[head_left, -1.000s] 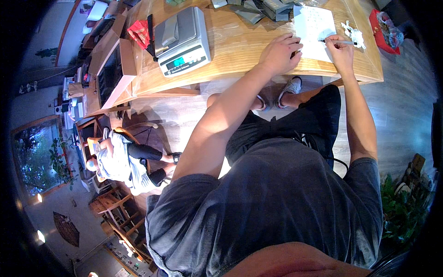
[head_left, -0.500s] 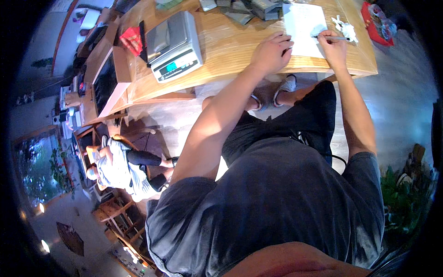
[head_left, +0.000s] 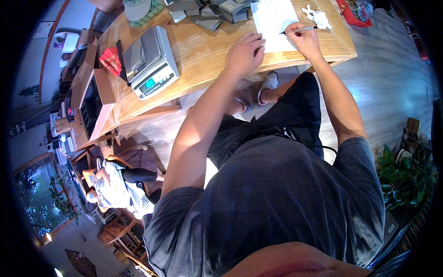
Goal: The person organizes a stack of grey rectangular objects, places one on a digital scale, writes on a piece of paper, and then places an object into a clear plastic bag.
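Observation:
A sheet of white paper (head_left: 273, 33) lies near the front edge of the wooden table (head_left: 196, 53). In my right hand (head_left: 304, 42) a slim pen (head_left: 305, 29) is pinched, its tip down by the paper's right part. My left hand (head_left: 244, 54) rests at the paper's left edge, fingers bent but apart, with nothing in it. Left of that hand stands a digital scale (head_left: 162, 76) with a lit display and a grey flat packet (head_left: 134, 60) on its pan. Beyond the left hand lies a heap of grey flat packets (head_left: 210, 21).
Crumpled white tissue (head_left: 318, 18) sits right of the paper. A red packet (head_left: 110, 61) and an open cardboard box (head_left: 105, 87) are left of the scale. Off the table's right end is a red bag (head_left: 353, 18). Another person (head_left: 117, 184) sits at the left.
The whole view has shifted, so table and hands appear further left and slightly higher. My right hand still holds the pen at the paper; the left hand stays by the paper's left edge.

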`<state>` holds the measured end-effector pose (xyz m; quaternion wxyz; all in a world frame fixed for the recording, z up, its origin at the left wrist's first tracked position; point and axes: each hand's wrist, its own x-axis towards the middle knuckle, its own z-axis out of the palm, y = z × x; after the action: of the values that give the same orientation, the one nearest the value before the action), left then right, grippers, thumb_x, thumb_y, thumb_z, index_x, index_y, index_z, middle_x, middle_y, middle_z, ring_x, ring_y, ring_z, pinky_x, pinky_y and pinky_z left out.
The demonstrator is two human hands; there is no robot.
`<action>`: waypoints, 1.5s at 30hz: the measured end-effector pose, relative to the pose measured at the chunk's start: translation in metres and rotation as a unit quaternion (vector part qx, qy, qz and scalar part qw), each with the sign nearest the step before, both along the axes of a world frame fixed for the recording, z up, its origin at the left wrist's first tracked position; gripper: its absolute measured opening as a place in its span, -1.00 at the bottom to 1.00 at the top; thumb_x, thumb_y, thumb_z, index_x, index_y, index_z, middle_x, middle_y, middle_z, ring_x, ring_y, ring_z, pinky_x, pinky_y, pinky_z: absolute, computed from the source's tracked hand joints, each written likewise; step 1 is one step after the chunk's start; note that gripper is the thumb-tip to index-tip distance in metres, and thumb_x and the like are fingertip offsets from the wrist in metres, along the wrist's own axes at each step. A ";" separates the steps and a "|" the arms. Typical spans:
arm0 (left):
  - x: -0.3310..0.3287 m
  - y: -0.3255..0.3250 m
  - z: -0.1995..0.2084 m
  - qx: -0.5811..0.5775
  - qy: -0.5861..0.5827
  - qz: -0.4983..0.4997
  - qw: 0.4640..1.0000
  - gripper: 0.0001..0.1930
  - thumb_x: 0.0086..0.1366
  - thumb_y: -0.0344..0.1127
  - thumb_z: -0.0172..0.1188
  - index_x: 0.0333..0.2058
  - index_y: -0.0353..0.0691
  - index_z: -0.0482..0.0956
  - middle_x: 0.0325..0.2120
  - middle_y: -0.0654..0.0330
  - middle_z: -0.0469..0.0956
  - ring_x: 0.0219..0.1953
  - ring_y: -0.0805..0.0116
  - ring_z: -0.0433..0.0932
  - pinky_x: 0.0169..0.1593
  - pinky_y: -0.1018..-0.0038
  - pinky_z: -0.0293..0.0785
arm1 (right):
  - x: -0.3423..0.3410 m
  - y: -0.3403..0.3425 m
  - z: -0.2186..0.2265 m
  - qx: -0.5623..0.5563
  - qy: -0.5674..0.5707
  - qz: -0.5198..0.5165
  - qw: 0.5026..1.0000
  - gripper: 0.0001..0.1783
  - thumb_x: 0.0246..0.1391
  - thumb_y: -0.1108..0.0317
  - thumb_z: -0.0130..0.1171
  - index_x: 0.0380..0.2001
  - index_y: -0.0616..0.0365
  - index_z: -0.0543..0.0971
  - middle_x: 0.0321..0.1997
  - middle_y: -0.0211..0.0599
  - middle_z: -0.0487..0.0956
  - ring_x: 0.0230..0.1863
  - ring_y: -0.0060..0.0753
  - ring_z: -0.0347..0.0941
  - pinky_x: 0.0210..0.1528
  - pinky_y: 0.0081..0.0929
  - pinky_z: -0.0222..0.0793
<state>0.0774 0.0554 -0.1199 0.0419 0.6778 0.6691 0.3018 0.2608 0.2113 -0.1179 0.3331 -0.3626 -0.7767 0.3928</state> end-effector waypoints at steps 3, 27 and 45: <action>-0.001 0.000 0.000 -0.004 0.004 0.000 1.000 -0.69 0.30 -0.19 0.13 -0.04 -0.13 0.63 0.10 0.16 0.53 0.25 0.12 0.36 0.28 0.26 0.32 | -0.001 -0.002 0.001 0.001 -0.002 0.008 1.000 -0.77 0.04 0.24 0.28 -0.36 0.20 0.66 -0.53 -0.36 0.62 -0.49 -0.62 0.47 -0.38 -0.57 0.38; -0.002 0.000 0.000 0.000 0.010 0.000 1.000 -0.68 0.31 -0.18 0.13 -0.04 -0.14 0.64 0.10 0.16 0.53 0.25 0.12 0.36 0.30 0.28 0.28 | -0.002 -0.002 0.002 -0.019 -0.026 0.012 0.999 -0.77 0.12 0.27 0.27 -0.34 0.26 0.64 -0.49 -0.42 0.62 -0.43 -0.67 0.45 -0.36 -0.61 0.35; 0.000 0.000 -0.002 0.013 0.007 0.002 1.000 -0.68 0.30 -0.16 0.13 -0.05 -0.12 0.65 0.09 0.19 0.54 0.24 0.14 0.38 0.28 0.28 0.32 | 0.001 0.006 -0.010 -0.024 0.009 0.016 1.000 -0.76 0.04 0.26 0.28 -0.36 0.25 0.65 -0.49 -0.37 0.64 -0.46 -0.60 0.48 -0.37 -0.57 0.39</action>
<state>0.0776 0.0556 -0.1218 0.0281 0.6791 0.6665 0.3062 0.2617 0.2174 -0.1282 0.3247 -0.3545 -0.7699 0.4197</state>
